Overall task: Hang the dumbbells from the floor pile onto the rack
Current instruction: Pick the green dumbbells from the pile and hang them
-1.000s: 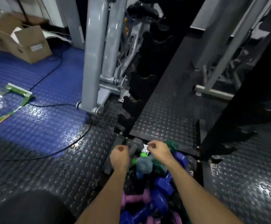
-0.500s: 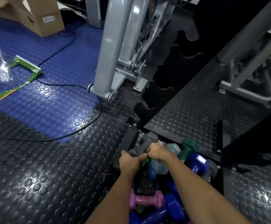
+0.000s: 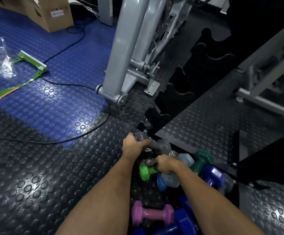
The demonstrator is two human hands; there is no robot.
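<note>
Left hand (image 3: 132, 146) now has the grey dumbbell (image 3: 156, 144) by its handle, clear of the pile and closer to the black rack (image 3: 175, 97) than half a second ago. Right hand (image 3: 167, 164) has let go of it, dropping back to clamp round the green dumbbell (image 3: 146, 172), which lies on the floor pile (image 3: 185, 192).

Your left hand (image 3: 132, 145) grips the grey dumbbell (image 3: 156, 145); your right hand (image 3: 166, 164) grips the green dumbbell (image 3: 146, 172). Both sit beside the black rack (image 3: 180, 95).
</note>
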